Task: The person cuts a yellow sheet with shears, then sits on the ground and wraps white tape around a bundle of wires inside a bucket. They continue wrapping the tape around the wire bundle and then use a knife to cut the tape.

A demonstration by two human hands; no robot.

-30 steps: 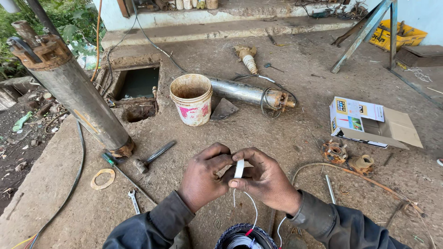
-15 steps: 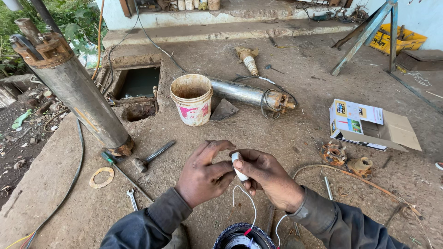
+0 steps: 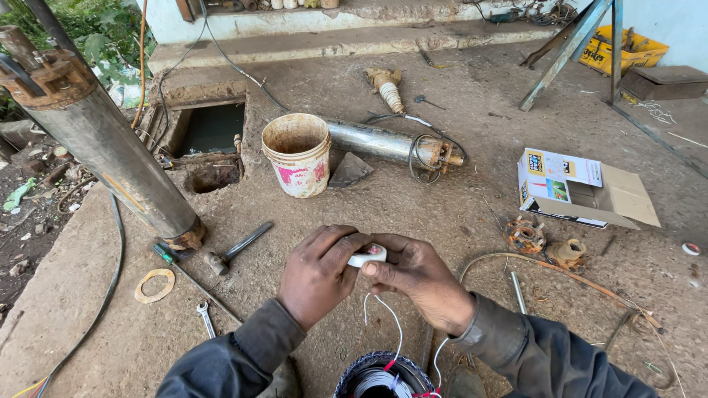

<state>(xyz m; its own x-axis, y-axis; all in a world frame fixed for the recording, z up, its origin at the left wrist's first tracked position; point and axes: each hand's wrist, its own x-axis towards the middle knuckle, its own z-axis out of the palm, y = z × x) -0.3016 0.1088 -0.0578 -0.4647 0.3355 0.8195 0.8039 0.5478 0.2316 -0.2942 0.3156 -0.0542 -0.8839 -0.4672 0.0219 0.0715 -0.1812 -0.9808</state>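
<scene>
My left hand [image 3: 318, 274] and my right hand [image 3: 417, 278] meet in front of me, both pinched on a small white piece [image 3: 366, 256] with a red spot at its end. A thin white wire [image 3: 392, 317] loops down from the hands to a wound coil [image 3: 382, 377] with a blue rim at the bottom edge. Dark grey sleeves cover both forearms. Whether the white piece is tape or a sleeve on the wire is unclear.
On the concrete floor lie a hammer [image 3: 234, 248], a screwdriver [image 3: 165, 253], a spanner [image 3: 206, 318] and a gasket ring [image 3: 155, 284]. A stained white bucket [image 3: 299, 155], a steel pump body [image 3: 387, 143], a large rusty cylinder [image 3: 103, 151], an open cardboard box [image 3: 579, 190], rusty fittings [image 3: 525, 236] and an open pit [image 3: 210, 129] surround me.
The white piece has turned from upright to nearly level between my fingers. My view has tilted down slightly; the hands stay in the same place.
</scene>
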